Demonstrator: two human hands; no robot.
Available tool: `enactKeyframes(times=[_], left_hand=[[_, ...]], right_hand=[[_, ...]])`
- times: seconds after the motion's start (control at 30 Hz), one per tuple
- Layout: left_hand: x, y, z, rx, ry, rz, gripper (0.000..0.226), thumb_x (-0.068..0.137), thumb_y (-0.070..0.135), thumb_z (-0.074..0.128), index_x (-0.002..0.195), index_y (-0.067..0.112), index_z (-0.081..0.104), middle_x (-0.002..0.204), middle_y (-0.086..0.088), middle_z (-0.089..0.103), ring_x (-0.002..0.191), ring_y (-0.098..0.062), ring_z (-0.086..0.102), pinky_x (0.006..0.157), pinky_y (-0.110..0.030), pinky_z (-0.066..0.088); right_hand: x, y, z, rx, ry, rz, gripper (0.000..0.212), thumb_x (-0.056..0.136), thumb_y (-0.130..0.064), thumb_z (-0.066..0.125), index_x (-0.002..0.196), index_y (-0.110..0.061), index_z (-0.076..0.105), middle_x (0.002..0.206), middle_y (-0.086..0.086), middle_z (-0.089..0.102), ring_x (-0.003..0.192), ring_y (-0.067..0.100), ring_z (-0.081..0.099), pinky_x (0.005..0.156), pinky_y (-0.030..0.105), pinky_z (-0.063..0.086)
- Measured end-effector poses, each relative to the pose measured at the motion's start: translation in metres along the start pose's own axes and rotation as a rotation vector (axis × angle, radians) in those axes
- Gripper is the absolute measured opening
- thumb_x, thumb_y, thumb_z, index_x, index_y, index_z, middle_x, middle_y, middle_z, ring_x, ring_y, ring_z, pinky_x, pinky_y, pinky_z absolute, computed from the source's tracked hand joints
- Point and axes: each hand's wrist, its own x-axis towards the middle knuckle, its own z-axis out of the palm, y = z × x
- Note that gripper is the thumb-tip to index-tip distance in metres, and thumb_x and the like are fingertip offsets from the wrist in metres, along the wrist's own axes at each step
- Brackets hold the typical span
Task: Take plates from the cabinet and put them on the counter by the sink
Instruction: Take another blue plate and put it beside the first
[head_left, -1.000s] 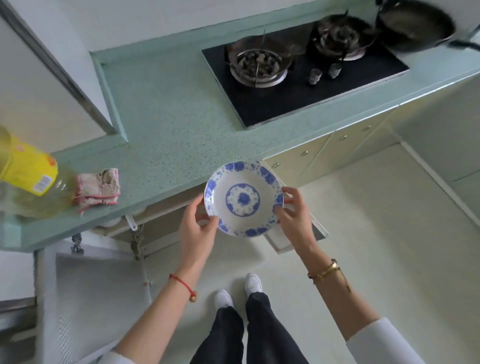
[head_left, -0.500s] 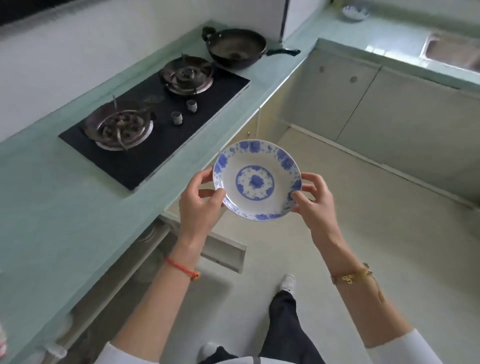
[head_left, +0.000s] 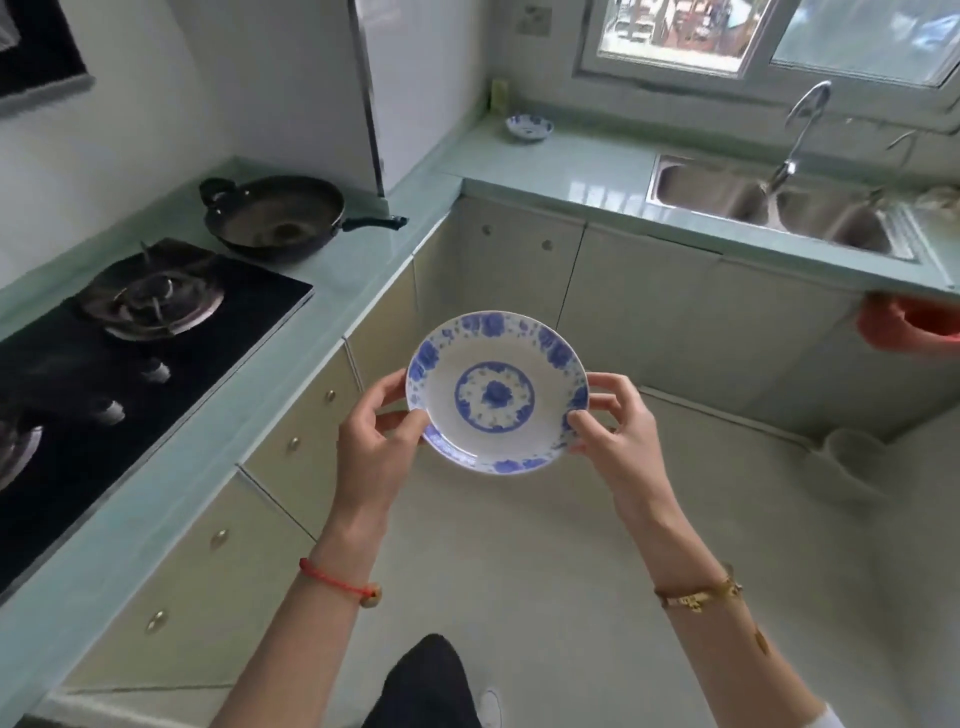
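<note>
1. Holding the plate (head_left: 497, 392) out in front of me at about waist height, over the floor (head_left: 519, 571) — it touches no surface, and the counter (head_left: 566, 161) by the sink (head_left: 769, 202) is well ahead and to the right.

2. My left hand (head_left: 376, 441) grips the rim on its near-left side, thumb on top and fingers curled under; my right hand (head_left: 615, 431) does the same on the right rim. Both are closed on the plate, neither free.

3. It looks like glazed ceramic, white with a blue floral band and a blue medallion in the centre. I judge it stiff, moderately light, and brittle — a drop onto this hard floor would likely break it.

4. The glaze looks smooth and probably slick, so I would keep the thumbs pressed on the flat rim and the fingers under the well, on opposite sides, as now. A one-handed pinch at the rim seems riskier.

5. It sits nearly level, tipped slightly toward me, and seems empty.

6. A small bowl (head_left: 530, 126) in the same pattern sits on the counter by the far wall, left of the sink. The bare stretch between it and the sink looks like the obvious landing spot.

7. Setting down, I would lower it flat rather than edge-first, since a rim strike on the hard top could chip it.

8. The pan (head_left: 275, 215) and stove (head_left: 130, 332) lie to my left, well apart from the plate.
</note>
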Motion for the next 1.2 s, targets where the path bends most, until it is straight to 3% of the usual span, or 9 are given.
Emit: enactKeyframes(times=[0.27, 0.43, 0.57, 0.63, 0.73, 0.83, 0.97, 1.1, 1.2], left_hand=[[0.123, -0.001, 0.107, -0.006, -0.127, -0.021, 0.041, 0.085, 0.004, 0.064, 0.12, 0.024, 0.068, 0.116, 0.002, 0.072, 0.106, -0.011, 0.068, 0.07, -0.017, 0.057], [0.217, 0.009, 0.173, 0.007, -0.185, -0.017, 0.043, 0.079, 0.008, 0.063, 0.114, 0.031, 0.07, 0.113, 0.007, 0.073, 0.112, -0.018, 0.066, 0.092, -0.04, 0.058], [0.307, 0.027, 0.23, -0.01, -0.245, -0.024, 0.042, 0.076, 0.01, 0.062, 0.109, 0.035, 0.07, 0.112, 0.005, 0.074, 0.111, -0.022, 0.067, 0.095, -0.044, 0.056], [0.344, 0.035, 0.255, -0.02, -0.278, -0.014, 0.043, 0.081, 0.004, 0.063, 0.108, 0.036, 0.07, 0.112, 0.005, 0.074, 0.107, -0.02, 0.069, 0.091, -0.04, 0.057], [0.401, 0.042, 0.292, -0.035, -0.311, -0.006, 0.045, 0.084, -0.002, 0.062, 0.109, 0.034, 0.07, 0.106, 0.004, 0.076, 0.092, -0.008, 0.073, 0.072, -0.022, 0.058], [0.452, 0.043, 0.328, -0.032, -0.326, -0.02, 0.043, 0.085, -0.002, 0.062, 0.115, 0.027, 0.07, 0.112, 0.0, 0.074, 0.094, -0.009, 0.072, 0.075, -0.024, 0.058], [0.521, 0.037, 0.379, -0.042, -0.338, -0.048, 0.041, 0.085, -0.001, 0.065, 0.118, 0.023, 0.069, 0.113, 0.002, 0.073, 0.092, -0.005, 0.072, 0.072, -0.018, 0.058], [0.593, 0.029, 0.434, -0.033, -0.316, -0.082, 0.039, 0.086, -0.002, 0.065, 0.121, 0.017, 0.068, 0.117, -0.004, 0.072, 0.095, -0.01, 0.071, 0.07, -0.017, 0.058], [0.648, 0.027, 0.479, 0.001, -0.285, -0.076, 0.04, 0.088, -0.003, 0.063, 0.124, 0.015, 0.065, 0.12, -0.006, 0.069, 0.097, -0.014, 0.069, 0.068, -0.015, 0.058]], right_hand=[[0.135, 0.009, -0.04, 0.026, 0.12, 0.027, 0.03, 0.083, 0.0, 0.056, 0.106, -0.018, 0.061, 0.103, 0.005, 0.066, 0.066, 0.003, 0.068, 0.056, 0.023, 0.056], [0.24, 0.004, -0.054, 0.022, 0.175, 0.025, 0.029, 0.082, 0.0, 0.058, 0.104, -0.019, 0.062, 0.099, 0.007, 0.068, 0.086, 0.023, 0.071, 0.06, 0.03, 0.058], [0.335, -0.011, -0.062, 0.058, 0.236, 0.016, 0.031, 0.082, -0.002, 0.059, 0.105, -0.022, 0.062, 0.098, 0.005, 0.067, 0.074, 0.014, 0.072, 0.056, 0.026, 0.057], [0.373, -0.017, -0.065, 0.067, 0.262, 0.012, 0.031, 0.083, -0.002, 0.059, 0.107, -0.022, 0.061, 0.098, 0.005, 0.066, 0.077, 0.017, 0.073, 0.058, 0.029, 0.059], [0.433, -0.021, -0.072, 0.061, 0.313, 0.025, 0.031, 0.083, -0.002, 0.059, 0.108, -0.022, 0.061, 0.099, 0.003, 0.067, 0.082, 0.02, 0.071, 0.065, 0.036, 0.062], [0.491, -0.023, -0.079, 0.061, 0.341, 0.045, 0.032, 0.082, -0.002, 0.058, 0.108, -0.021, 0.062, 0.101, 0.004, 0.067, 0.087, 0.021, 0.07, 0.072, 0.042, 0.062], [0.575, -0.015, -0.09, 0.071, 0.336, 0.061, 0.031, 0.083, -0.002, 0.058, 0.107, -0.02, 0.062, 0.1, 0.005, 0.068, 0.087, 0.017, 0.07, 0.066, 0.035, 0.062], [0.668, -0.009, -0.103, 0.06, 0.297, 0.072, 0.03, 0.086, -0.003, 0.06, 0.112, -0.018, 0.061, 0.1, 0.001, 0.067, 0.086, 0.014, 0.07, 0.061, 0.025, 0.06], [0.745, -0.009, -0.114, 0.038, 0.273, 0.096, 0.035, 0.088, -0.006, 0.062, 0.12, -0.016, 0.055, 0.104, 0.002, 0.062, 0.089, 0.016, 0.068, 0.062, 0.027, 0.061]])
